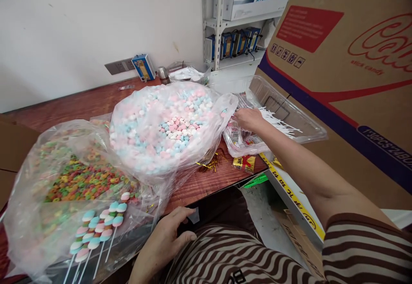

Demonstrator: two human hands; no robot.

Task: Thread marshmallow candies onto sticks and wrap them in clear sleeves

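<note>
Her right hand [247, 119] reaches into the clear tray [289, 116] on the bench, its grip hidden among thin white sticks [277, 123], light, springy and best pinched mid-length, while the left hand [167, 237] rests open.

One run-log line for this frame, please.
right hand: reaching into clear tray of white sticks | left hand: resting at table edge by candy bag

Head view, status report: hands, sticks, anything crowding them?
Right hand reaching into clear tray, on white sticks; grip unclear. Left hand open by plastic at table edge. Pastel candy bag bulges against the tray.
</note>
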